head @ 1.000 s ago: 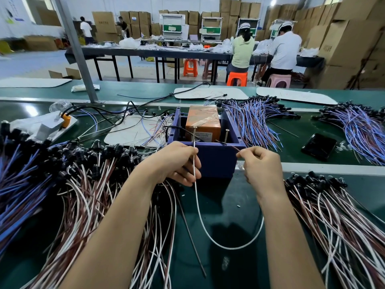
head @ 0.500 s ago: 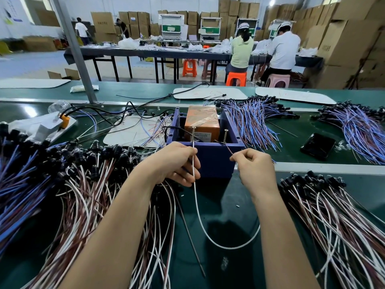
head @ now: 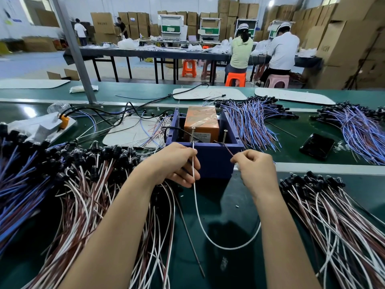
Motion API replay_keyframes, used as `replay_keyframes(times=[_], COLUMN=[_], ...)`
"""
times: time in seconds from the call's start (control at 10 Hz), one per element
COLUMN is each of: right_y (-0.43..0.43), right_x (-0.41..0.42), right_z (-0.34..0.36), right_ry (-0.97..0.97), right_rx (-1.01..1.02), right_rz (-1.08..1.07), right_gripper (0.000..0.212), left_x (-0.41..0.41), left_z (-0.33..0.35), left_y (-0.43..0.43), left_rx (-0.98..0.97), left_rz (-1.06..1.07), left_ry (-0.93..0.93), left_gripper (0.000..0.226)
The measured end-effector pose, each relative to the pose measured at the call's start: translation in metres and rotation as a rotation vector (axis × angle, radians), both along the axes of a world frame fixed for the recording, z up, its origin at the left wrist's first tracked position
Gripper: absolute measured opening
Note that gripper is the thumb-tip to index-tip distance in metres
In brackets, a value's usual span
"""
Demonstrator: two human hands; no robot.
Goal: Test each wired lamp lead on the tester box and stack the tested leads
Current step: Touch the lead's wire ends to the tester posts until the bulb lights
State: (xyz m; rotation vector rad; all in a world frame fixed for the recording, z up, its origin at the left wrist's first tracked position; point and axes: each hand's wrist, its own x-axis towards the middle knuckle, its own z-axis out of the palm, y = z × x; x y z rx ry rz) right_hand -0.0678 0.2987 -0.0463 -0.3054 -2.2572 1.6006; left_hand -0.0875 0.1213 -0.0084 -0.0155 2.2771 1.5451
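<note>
Currently pinching white wire (head: pixel 195 197) in left hand (head: pixel 177 163), brown wire (head: pixel 229 150) in right hand (head: pixel 254 170), holding both tips at tester box (head: pixel 216 161), centre frame.

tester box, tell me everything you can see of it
The tester box is a dark blue, open-topped box, plastic by its look, upright on the green belt. Inside sits an orange block wrapped in clear tape, labelled on its near face. Two upright screws stand behind the near wall, and a black cable enters at its left. The left hand holds a white wire to the left screw; the right hand pinches a brown wire that reaches over the near wall.
</note>
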Motion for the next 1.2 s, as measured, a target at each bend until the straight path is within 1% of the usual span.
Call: replay_keyframes(times=[0.3,0.9,1.2], right_y=[-0.0004,0.0004,-0.0004], right_x=[-0.0008,-0.0028,-0.0047], right_z=[0.0003,-0.0025,-0.0047], right_ry=[0.013,0.054,0.068], right_rx=[0.010,-0.037,-0.050], right_rz=[0.009,-0.021,-0.029], right_gripper=[0.023,0.014,0.014], left_x=[0.0002,-0.0007,-0.0010], left_z=[0.0000,-0.0010,-0.0013], left_y=[0.0001,0.0000,0.0001], left_rx=[0.006,0.009,0.002], left_rz=[-0.003,0.001,-0.001], left_ry=[0.006,0.003,0.001], left_gripper=[0.040,0.041,0.041])
